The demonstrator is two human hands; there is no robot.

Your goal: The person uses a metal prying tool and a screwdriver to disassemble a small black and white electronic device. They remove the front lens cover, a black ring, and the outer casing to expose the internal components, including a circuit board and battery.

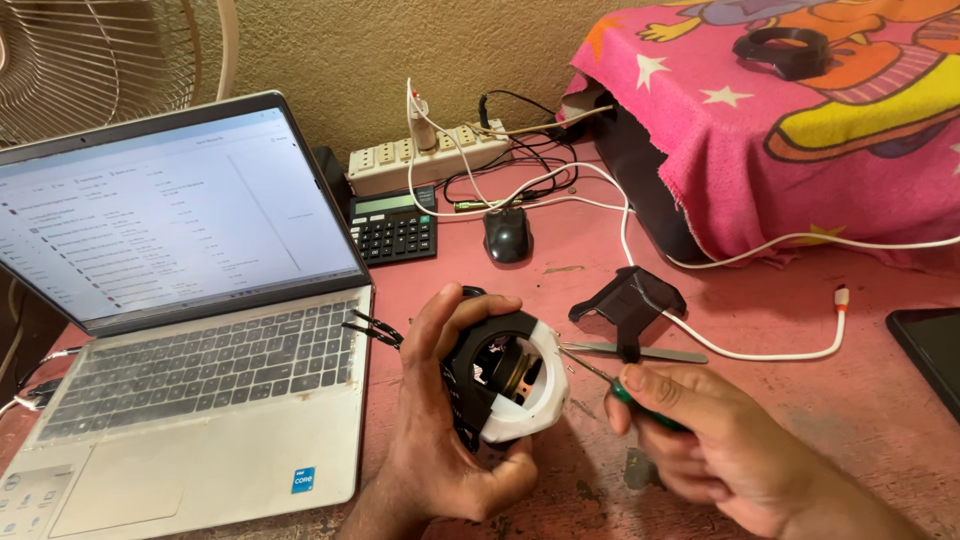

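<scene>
My left hand (435, 410) grips a round black device with a white ring face (505, 380), tilted so its open inside faces right. My right hand (715, 445) holds a small green-handled screwdriver (610, 380); its thin shaft points left and its tip reaches the white rim. Inside the opening a metal part shows. Thin black wires (372, 328) stick out to the left of the device, next to the laptop.
An open laptop (190, 350) fills the left side. A calculator (393, 228), a black mouse (507, 235), a power strip (425, 160) and white cables (760, 352) lie behind. A black plastic piece (628, 300) and tweezers (650, 352) rest nearby; a pink cloth (790, 130) covers something at right.
</scene>
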